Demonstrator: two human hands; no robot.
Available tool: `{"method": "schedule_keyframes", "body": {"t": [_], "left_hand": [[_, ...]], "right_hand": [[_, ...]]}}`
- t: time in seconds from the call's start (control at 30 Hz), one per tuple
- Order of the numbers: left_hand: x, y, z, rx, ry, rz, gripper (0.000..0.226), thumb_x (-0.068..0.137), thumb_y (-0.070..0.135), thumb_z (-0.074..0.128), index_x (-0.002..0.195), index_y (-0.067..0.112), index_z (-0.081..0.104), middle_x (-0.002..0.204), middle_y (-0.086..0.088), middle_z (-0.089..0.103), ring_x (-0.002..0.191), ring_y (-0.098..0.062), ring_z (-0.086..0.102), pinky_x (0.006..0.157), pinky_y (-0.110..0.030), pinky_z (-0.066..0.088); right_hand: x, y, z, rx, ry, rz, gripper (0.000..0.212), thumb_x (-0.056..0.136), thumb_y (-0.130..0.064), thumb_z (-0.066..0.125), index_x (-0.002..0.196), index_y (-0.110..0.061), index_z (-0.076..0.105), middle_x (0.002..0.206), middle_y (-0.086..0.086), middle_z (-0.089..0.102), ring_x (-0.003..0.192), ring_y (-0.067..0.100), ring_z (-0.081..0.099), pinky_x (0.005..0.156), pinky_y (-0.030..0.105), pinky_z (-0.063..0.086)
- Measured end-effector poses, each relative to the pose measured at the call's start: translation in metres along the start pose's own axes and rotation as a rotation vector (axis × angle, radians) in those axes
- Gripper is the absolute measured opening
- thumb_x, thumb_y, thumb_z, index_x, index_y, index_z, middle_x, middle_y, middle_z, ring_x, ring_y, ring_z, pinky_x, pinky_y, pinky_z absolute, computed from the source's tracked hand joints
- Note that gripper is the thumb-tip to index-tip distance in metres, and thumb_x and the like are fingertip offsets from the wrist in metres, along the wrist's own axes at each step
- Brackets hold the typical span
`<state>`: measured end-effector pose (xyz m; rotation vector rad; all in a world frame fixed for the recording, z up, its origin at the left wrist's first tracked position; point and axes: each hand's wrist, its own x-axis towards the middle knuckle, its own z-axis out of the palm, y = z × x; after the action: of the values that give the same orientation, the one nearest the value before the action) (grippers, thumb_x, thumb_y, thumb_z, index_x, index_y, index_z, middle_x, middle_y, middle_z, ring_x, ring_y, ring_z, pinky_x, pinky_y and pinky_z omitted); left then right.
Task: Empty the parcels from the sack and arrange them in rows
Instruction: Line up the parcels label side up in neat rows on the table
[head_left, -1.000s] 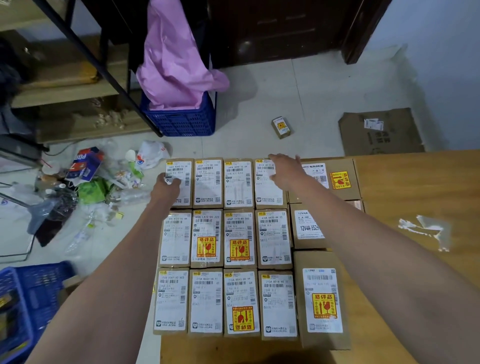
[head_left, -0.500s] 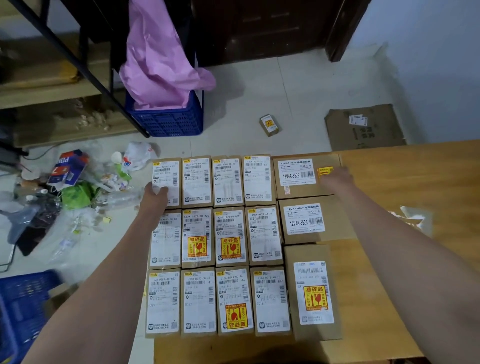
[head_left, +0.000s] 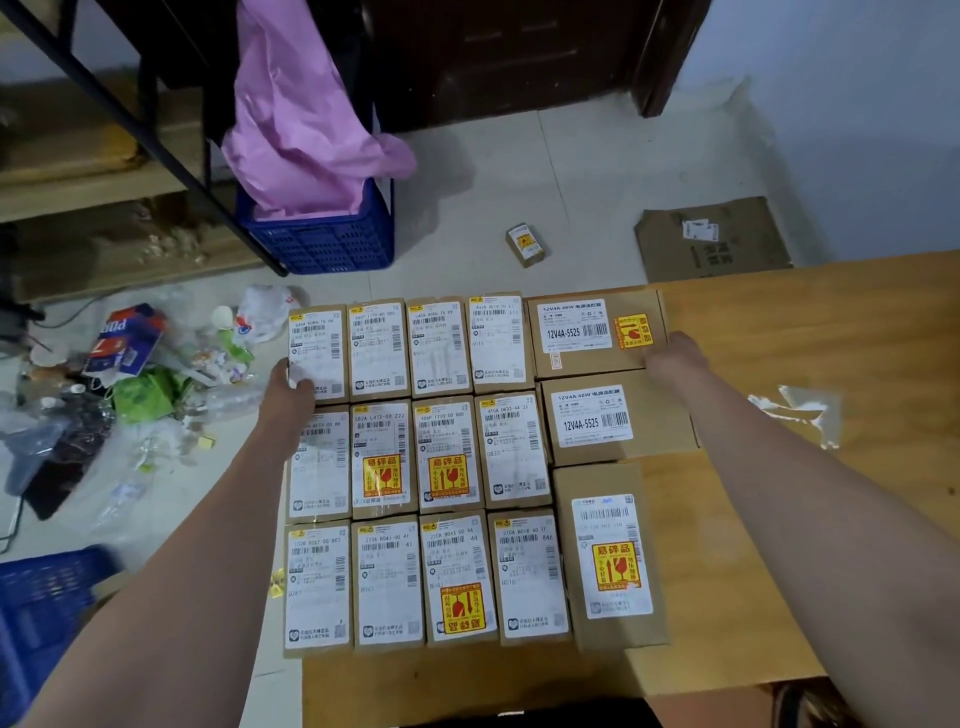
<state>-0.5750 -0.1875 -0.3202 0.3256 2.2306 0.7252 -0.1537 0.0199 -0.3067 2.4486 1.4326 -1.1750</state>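
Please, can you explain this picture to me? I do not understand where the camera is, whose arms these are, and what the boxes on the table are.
The camera sits on a person's head and looks down, so the two bare arms are that person's own. There is no machine. On the wooden table lie cardboard parcels with white labels, set close together in three rows. The left hand rests on the far left parcel, at its near left corner. The right hand touches the right edge of the far right parcel. Neither hand lifts anything. On the floor are a small box, litter and a blue crate with a pink bag.

Dim, flat indoor light, soft shadows, wide-angle bending and blur at edges.
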Motion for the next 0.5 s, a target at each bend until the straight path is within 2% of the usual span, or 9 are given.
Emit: {"method": "schedule_keyframes", "body": {"t": [0.1,0.17,0.23,0.33,0.5], "left_hand": [[0.003,-0.002,-0.001,0.023,0.01,0.005,0.056,0.101,0.016,0.038,0.153,0.026,0.023,0.14,-0.013,0.051,0.111,-0.034,0.059,0.084,-0.043,0.052],[0.001,-0.003,-0.001,0.036,0.005,0.006,0.056,0.101,0.016,0.038,0.153,0.027,0.024,0.14,-0.012,0.051,0.113,-0.034,0.058,0.086,-0.044,0.051],[-0.001,-0.003,-0.002,0.04,-0.004,0.007,0.056,0.1,0.016,0.038,0.153,0.028,0.025,0.141,-0.012,0.05,0.113,-0.034,0.058,0.088,-0.044,0.052],[-0.004,-0.001,-0.006,0.008,-0.021,-0.013,0.058,0.099,0.013,0.039,0.153,0.031,0.026,0.138,-0.012,0.053,0.108,-0.034,0.062,0.09,-0.05,0.054],[-0.009,-0.001,-0.007,-0.03,-0.032,-0.033,0.06,0.099,0.007,0.038,0.152,0.035,0.027,0.123,-0.004,0.056,0.102,-0.032,0.063,0.09,-0.05,0.055]], "right_hand": [[0.003,0.005,-0.002,0.015,0.002,-0.011,0.056,0.095,-0.017,0.055,0.147,-0.009,0.036,0.145,0.014,0.047,0.13,0.034,0.047,0.101,0.036,0.042],[0.003,0.007,-0.004,0.047,-0.006,-0.024,0.056,0.093,-0.023,0.059,0.144,-0.01,0.041,0.142,0.013,0.051,0.127,0.034,0.05,0.102,0.037,0.043],[0.0,0.007,-0.005,0.09,-0.022,-0.031,0.061,0.091,-0.029,0.062,0.145,-0.012,0.04,0.142,0.012,0.051,0.126,0.035,0.051,0.104,0.039,0.044],[-0.001,0.012,-0.008,0.091,-0.042,-0.018,0.063,0.092,-0.025,0.059,0.149,-0.013,0.034,0.146,0.011,0.046,0.127,0.035,0.05,0.104,0.041,0.044],[0.0,0.02,-0.009,0.13,-0.069,-0.012,0.049,0.092,-0.023,0.062,0.138,-0.011,0.05,0.135,0.013,0.056,0.116,0.034,0.057,0.098,0.039,0.049]]}}
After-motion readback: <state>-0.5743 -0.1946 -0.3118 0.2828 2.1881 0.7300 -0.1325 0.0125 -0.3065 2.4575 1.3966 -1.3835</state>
